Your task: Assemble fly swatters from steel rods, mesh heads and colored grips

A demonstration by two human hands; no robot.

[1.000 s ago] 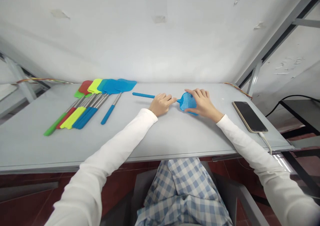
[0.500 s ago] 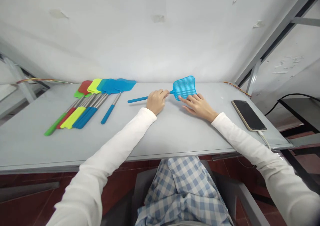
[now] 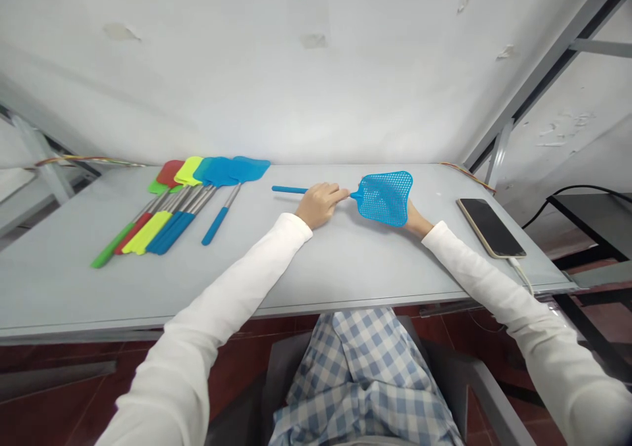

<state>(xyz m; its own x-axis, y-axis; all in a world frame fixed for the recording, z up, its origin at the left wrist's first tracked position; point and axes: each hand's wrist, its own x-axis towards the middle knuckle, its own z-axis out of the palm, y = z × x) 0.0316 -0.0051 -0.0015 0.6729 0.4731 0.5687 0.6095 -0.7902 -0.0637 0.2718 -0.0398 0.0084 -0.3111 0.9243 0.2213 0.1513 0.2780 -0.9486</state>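
A blue fly swatter [image 3: 385,199] lies across in front of me, its mesh head to the right and its handle to the left. My left hand [image 3: 320,204] is closed around its shaft near the neck, with fingers pointing right. Behind the mesh head sits my right hand [image 3: 417,220]; the swatter covers most of its fingers, so I cannot tell how they are bent. To the left, several swatters with green, red, yellow and blue grips [image 3: 170,232] lie side by side on the grey table [image 3: 316,275]. One more blue swatter [image 3: 216,224] rests just right of them.
A phone [image 3: 491,227] with a white charging cable [image 3: 521,275] lies at the table's right end. A white wall [image 3: 316,104] rises behind the table. Metal frame bars [image 3: 501,150] stand at both sides, and thin wires run along the back corners.
The held swatter has moved right and its head has tilted toward me. My right hand has gone from the head's front edge to behind it. My left hand has shifted slightly right.
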